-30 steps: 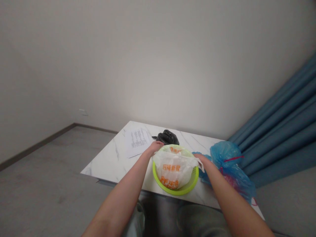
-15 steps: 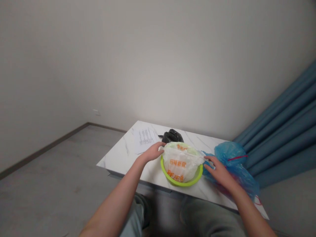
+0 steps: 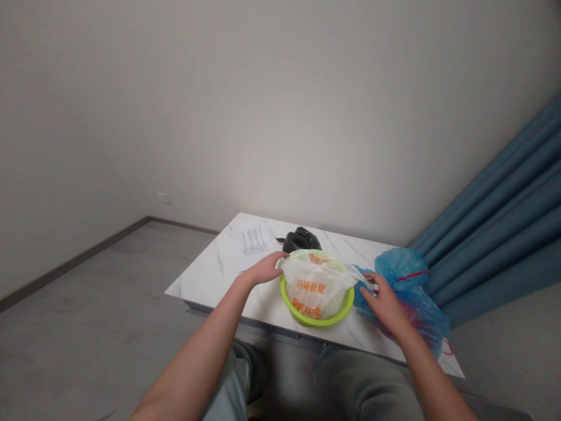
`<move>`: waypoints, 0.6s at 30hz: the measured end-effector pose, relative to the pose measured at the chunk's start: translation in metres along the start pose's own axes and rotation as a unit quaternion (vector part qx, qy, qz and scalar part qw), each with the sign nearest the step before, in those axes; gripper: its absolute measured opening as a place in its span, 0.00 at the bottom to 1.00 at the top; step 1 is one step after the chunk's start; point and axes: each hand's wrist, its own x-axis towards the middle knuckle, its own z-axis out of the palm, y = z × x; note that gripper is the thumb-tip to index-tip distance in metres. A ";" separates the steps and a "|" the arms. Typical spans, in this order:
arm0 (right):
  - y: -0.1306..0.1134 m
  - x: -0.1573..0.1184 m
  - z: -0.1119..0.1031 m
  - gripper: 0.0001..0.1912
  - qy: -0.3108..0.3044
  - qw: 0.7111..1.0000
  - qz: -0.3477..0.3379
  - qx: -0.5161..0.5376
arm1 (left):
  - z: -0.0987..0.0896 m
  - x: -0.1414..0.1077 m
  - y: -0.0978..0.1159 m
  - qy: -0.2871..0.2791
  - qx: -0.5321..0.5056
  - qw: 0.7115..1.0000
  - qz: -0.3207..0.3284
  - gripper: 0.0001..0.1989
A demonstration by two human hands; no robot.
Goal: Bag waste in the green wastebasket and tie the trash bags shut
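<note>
From the head view: pinching the left top corner of the orange-printed white plastic bag between thumb and fingers of the left hand, and its right handle between those of the right hand. Sagging between both sets of fingertips, inside the lime-green basket. Best to draw evenly and gently, without straining the handle, and to avoid snagging the blue plastic bags just beside the right fingers.

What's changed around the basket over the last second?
Both hands spread apart: the left hand leftward, the right hand rightward, where a handle of the white plastic bag with orange print now stretches past the round lime-green plastic basket. The black plastic bag, blue plastic bundle and printed white paper stayed put.
</note>
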 end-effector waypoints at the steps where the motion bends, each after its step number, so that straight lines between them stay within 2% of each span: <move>1: -0.001 0.001 0.000 0.21 -0.002 1.000 -0.005 -0.002 | 0.000 0.000 -0.001 -0.006 0.000 1.000 -0.003 0.29; 8: 0.010 0.006 0.005 0.26 -0.055 0.996 -0.053 -0.052 | 0.002 0.000 -0.008 -0.058 -0.014 0.998 -0.004 0.31; 13: 0.018 0.006 0.008 0.36 -0.113 0.992 -0.016 -0.053 | 0.000 -0.002 -0.004 -0.088 -0.049 0.995 0.007 0.32; 18: 0.010 0.001 0.003 0.38 -0.174 0.984 0.024 -0.004 | -0.004 -0.007 -0.008 -0.134 -0.070 0.988 -0.008 0.46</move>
